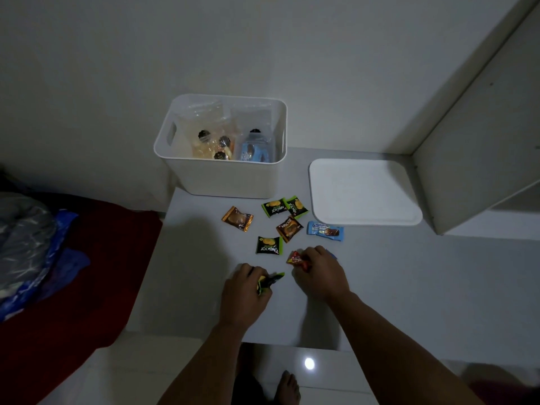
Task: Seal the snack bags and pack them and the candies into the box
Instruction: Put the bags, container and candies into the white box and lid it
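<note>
Dim head view of a white tabletop point(380, 287). The left hand point(244, 290) curls its fingers point(253, 273) round a green-and-yellow candy point(270, 281), most of it hidden under the palm. The right hand point(320, 274) pinches a red candy point(298, 258) at the wrapper's end; a blue scrap behind its knuckles is too covered to identify. Six wrapped candies lie loose between the hands and the box point(225, 176): three green ones point(273, 207), an orange one point(237, 219), a brown one point(289, 228) and a blue one point(325, 230). Two clear snack bags point(216, 141) stand inside the box, their seals unreadable in the gloom. The lid point(363, 192) lies flat to the box's right. A bare foot point(287, 388) is cut by the lower edge.
</note>
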The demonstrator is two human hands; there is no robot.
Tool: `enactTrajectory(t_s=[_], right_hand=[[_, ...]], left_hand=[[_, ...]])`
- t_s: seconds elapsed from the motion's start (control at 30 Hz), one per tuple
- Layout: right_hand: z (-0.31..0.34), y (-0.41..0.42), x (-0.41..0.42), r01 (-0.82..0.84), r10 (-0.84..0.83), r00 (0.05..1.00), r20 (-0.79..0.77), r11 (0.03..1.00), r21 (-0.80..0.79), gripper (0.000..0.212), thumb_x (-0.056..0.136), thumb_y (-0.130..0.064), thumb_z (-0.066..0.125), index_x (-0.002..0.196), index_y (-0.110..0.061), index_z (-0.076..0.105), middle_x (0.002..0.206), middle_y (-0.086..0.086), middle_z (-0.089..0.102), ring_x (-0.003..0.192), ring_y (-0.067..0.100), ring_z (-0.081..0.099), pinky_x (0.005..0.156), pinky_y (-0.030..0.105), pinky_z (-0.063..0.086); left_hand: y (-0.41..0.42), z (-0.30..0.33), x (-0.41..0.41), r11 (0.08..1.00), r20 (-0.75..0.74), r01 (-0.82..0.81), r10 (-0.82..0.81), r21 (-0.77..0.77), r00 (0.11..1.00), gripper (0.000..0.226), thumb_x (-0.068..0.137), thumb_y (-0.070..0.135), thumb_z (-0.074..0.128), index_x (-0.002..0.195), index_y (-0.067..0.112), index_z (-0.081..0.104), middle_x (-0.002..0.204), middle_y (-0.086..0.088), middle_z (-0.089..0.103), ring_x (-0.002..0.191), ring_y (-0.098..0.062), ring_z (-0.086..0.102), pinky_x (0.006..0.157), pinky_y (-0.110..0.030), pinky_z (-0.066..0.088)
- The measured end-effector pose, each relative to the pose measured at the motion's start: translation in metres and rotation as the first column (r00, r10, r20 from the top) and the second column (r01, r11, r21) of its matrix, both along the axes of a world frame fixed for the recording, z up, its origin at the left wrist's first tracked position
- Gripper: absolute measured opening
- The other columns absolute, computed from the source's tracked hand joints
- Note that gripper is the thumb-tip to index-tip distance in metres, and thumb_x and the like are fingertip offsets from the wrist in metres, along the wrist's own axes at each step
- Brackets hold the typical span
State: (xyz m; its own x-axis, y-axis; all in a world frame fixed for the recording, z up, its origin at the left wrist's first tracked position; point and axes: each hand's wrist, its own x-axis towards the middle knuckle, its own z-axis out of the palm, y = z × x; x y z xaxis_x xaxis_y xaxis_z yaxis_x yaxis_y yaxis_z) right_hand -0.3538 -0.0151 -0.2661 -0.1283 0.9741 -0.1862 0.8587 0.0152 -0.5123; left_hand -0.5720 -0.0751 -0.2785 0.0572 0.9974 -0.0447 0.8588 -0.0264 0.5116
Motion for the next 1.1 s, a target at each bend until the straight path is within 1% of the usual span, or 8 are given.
enactTrajectory(t_s=[0.23,0.4,0.63,0.8,0.93,0.97,1.03,1.1], right_hand=[[0.075,0.017,0.008,0.111,-0.113,0.989,-0.100,0.994,-0.021,0.024,0.078,-0.029,0.075,0.100,-0.020,0.073,0.098,0.001,0.071,0.089,0.020,0.066,0.073,0.032,0.051],[0.155,0.054,-0.006,0.134,-0.124,0.982,-0.143,0.989,0.058,0.026,0.075,-0.037,0.075,0.097,-0.024,0.071,0.094,-0.004,0.068,0.087,0.019,0.063,0.077,0.037,0.055],[0.243,0.130,-0.067,0.147,-0.099,0.930,-0.353,0.983,0.111,0.021,0.077,-0.037,0.078,0.086,-0.019,0.073,0.079,0.000,0.072,0.077,0.014,0.067,0.069,0.029,0.053],[0.266,0.196,-0.125,0.137,-0.120,0.827,-0.549,0.991,-0.011,0.023,0.078,-0.028,0.085,0.086,-0.009,0.076,0.084,0.004,0.075,0.078,0.018,0.070,0.073,0.030,0.058],[0.257,0.242,-0.166,0.117,-0.243,0.745,-0.621,0.964,-0.238,0.023,0.082,-0.012,0.081,0.093,0.006,0.073,0.070,0.008,0.073,0.063,0.020,0.070,0.049,0.019,0.053],[0.250,0.252,-0.178,0.101,-0.278,0.719,-0.637,0.949,-0.300,0.023,0.083,-0.011,0.080,0.092,0.008,0.071,0.067,0.010,0.073,0.060,0.022,0.072,0.050,0.022,0.055],[0.226,0.273,-0.198,0.069,-0.314,0.714,-0.625,0.921,-0.384,0.037,0.077,-0.021,0.083,0.094,0.011,0.071,0.079,0.018,0.076,0.071,0.031,0.076,0.069,0.039,0.064],[0.201,0.288,-0.215,0.072,-0.358,0.715,-0.600,0.892,-0.446,0.040,0.074,-0.025,0.084,0.093,0.008,0.073,0.088,0.022,0.075,0.075,0.033,0.073,0.077,0.041,0.063]], left_hand=[[0.027,0.071,-0.003,0.994,-0.003,0.013,-0.012,0.112,1.000,0.032,0.080,0.039,0.064,0.109,0.025,0.066,0.100,0.002,0.057,0.087,-0.025,0.061,0.069,-0.038,0.051],[0.075,0.152,-0.016,0.980,0.004,-0.008,0.008,0.201,1.000,0.029,0.083,0.038,0.066,0.109,0.027,0.064,0.106,0.004,0.056,0.097,-0.023,0.061,0.075,-0.037,0.049],[0.152,0.228,-0.052,0.965,0.116,-0.108,0.082,0.240,0.990,0.031,0.085,0.037,0.065,0.114,0.026,0.063,0.119,-0.001,0.056,0.105,-0.027,0.060,0.078,-0.039,0.051],[0.219,0.253,-0.097,0.966,0.249,-0.236,0.205,0.102,0.947,0.029,0.088,0.035,0.065,0.114,0.023,0.067,0.109,-0.002,0.065,0.099,-0.026,0.063,0.076,-0.032,0.045],[0.273,0.246,-0.137,0.939,0.337,-0.330,0.342,-0.093,0.877,0.023,0.092,0.034,0.063,0.108,0.019,0.071,0.099,-0.002,0.071,0.093,-0.026,0.065,0.080,-0.033,0.049],[0.288,0.241,-0.146,0.924,0.378,-0.345,0.382,-0.163,0.843,0.023,0.092,0.033,0.062,0.103,0.016,0.072,0.095,-0.006,0.072,0.092,-0.029,0.067,0.080,-0.034,0.050],[0.310,0.230,-0.161,0.883,0.423,-0.351,0.459,-0.312,0.781,0.021,0.091,0.030,0.063,0.092,0.011,0.072,0.083,-0.012,0.072,0.084,-0.031,0.069,0.079,-0.036,0.052],[0.327,0.215,-0.172,0.835,0.425,-0.335,0.520,-0.437,0.741,0.020,0.085,0.028,0.067,0.085,0.009,0.071,0.077,-0.012,0.071,0.074,-0.029,0.068,0.078,-0.036,0.055]])
